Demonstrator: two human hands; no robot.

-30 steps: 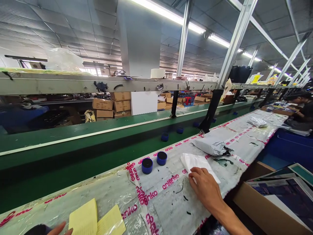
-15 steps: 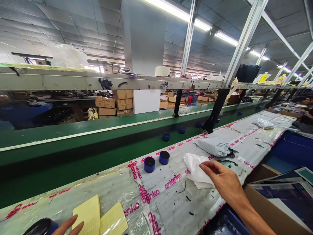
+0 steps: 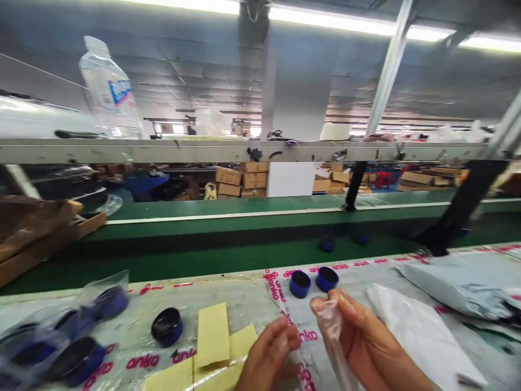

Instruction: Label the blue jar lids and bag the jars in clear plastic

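My right hand (image 3: pixel 370 345) pinches a clear plastic bag (image 3: pixel 332 328), which hangs down from the thumb and fingers. Just left of it, my left hand (image 3: pixel 268 355) has loosely bent fingers with nothing visible in them, beside yellow paper slips (image 3: pixel 214 334). Behind my hands, two blue round pieces with black tops, one (image 3: pixel 300 284) next to the other (image 3: pixel 326 278), stand on the table. Another blue round piece (image 3: pixel 166 327) sits left of the slips. A white stack of thin bags or sheets (image 3: pixel 423 326) lies right of my right hand.
Several blue pieces in clear bags (image 3: pixel 109 302) are heaped at the left front. A grey plastic pouch (image 3: pixel 459 282) rests at the right. Beyond the table runs a green conveyor belt (image 3: pixel 228 258), with a metal rail (image 3: pixel 203 152) above and a black post (image 3: pixel 451 209) at right.
The view has turned left. My right hand has lifted a clear bag off the white stack. My left hand has left the blue piece and slips and come towards the right hand.
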